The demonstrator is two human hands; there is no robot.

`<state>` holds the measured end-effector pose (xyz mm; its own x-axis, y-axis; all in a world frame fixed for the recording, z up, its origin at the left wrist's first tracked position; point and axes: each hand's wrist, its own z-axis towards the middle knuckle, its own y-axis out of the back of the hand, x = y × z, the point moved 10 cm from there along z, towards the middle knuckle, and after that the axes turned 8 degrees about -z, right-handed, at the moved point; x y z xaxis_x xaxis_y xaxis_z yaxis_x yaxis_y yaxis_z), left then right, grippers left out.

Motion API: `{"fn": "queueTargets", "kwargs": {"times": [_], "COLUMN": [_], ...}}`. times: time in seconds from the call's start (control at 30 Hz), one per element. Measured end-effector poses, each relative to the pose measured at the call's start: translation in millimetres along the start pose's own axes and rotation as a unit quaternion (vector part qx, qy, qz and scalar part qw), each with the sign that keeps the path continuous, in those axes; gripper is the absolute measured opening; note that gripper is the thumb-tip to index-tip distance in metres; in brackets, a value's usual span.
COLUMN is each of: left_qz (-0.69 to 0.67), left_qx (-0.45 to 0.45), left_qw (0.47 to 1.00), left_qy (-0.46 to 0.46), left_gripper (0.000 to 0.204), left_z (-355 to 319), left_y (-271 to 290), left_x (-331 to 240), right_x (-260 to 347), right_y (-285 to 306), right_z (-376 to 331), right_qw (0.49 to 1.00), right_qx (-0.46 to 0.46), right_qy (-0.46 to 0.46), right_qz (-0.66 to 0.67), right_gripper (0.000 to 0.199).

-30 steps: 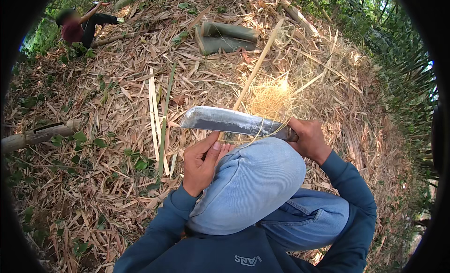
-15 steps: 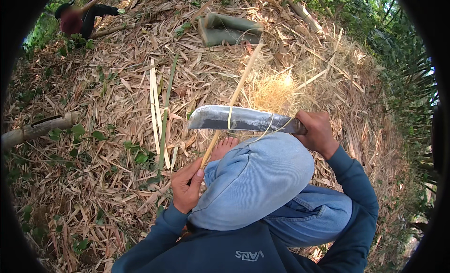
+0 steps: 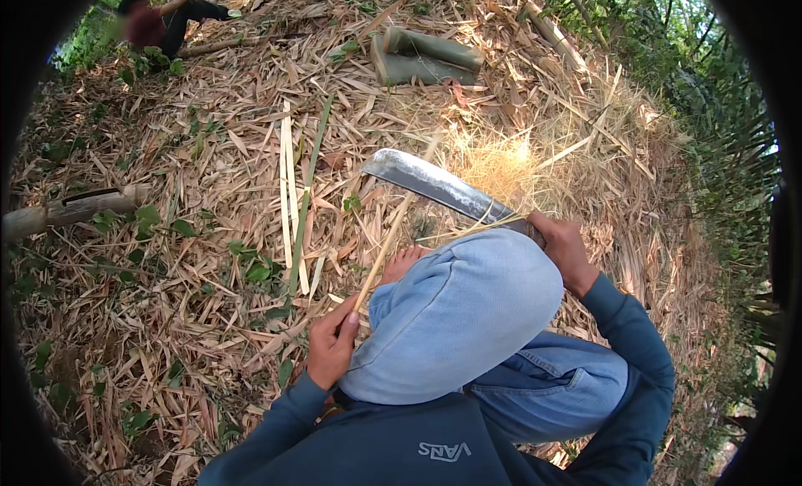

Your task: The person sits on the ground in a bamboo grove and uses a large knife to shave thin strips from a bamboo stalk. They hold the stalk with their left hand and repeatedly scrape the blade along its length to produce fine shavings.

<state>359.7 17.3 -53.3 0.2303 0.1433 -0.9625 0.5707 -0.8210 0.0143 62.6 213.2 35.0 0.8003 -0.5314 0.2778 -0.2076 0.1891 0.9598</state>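
Note:
My left hand [image 3: 332,342] is closed round the near end of a thin pale bamboo strip [image 3: 386,245], low beside my raised knee. The strip slants away up and to the right, and its far part passes behind the blade. In my right hand [image 3: 569,250] is the handle of a machete [image 3: 443,188], held just past the knee. Its broad dark blade with a bright worn edge points up and left across the strip. Thin yellowish shavings [image 3: 476,228] hang by the blade's base near my right fingers. Most of the handle is hidden by my hand.
Two pale strips [image 3: 288,181] and a green strip [image 3: 311,177] lie on dry leaves to the left. A pile of fine shavings [image 3: 501,164] is beyond the blade. Green rubber boots [image 3: 426,58] lie farther off. A bamboo pole [image 3: 79,210] sits at left; another person [image 3: 150,25] is far left.
The machete has tilted, its tip now pointing farther up and its handle end lower. The thin curl that hung over the blade's middle is now near its base. My left hand has barely moved.

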Motion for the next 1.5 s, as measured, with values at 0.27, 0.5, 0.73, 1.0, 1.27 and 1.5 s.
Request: {"fn": "queueTargets", "kwargs": {"times": [0.27,0.5,0.73,1.0,1.27,1.5], "left_qz": [-0.182,-0.102,-0.003,-0.073,-0.227,-0.136], "left_qx": [0.098,0.107,0.085,0.089,0.158,0.115], "left_qw": [0.978,0.988,0.994,0.993,0.961,0.984], "left_qy": [-0.034,-0.029,-0.074,0.038,0.031,-0.027], "left_gripper": [0.022,0.040,0.040,0.043,0.033,0.039], "left_z": [122,98,42,22,114,96], "left_y": [-102,-100,-48,-29,-106,-94], "left_x": [-96,-90,-44,-6,-90,-79], "right_x": [10,-1,-5,-6,8,6], "right_y": [11,9,12,8,17,22], "right_z": [6,-1,-6,-5,1,4], "right_qw": [0.999,0.997,0.998,0.999,0.997,0.994], "right_qx": [-0.017,-0.050,-0.044,-0.035,-0.046,-0.057], "right_qy": [0.025,0.034,0.026,0.010,0.037,0.061], "right_qz": [-0.040,-0.054,-0.030,-0.021,-0.040,-0.067], "right_gripper": [0.042,0.042,0.041,0.043,0.041,0.029]}}
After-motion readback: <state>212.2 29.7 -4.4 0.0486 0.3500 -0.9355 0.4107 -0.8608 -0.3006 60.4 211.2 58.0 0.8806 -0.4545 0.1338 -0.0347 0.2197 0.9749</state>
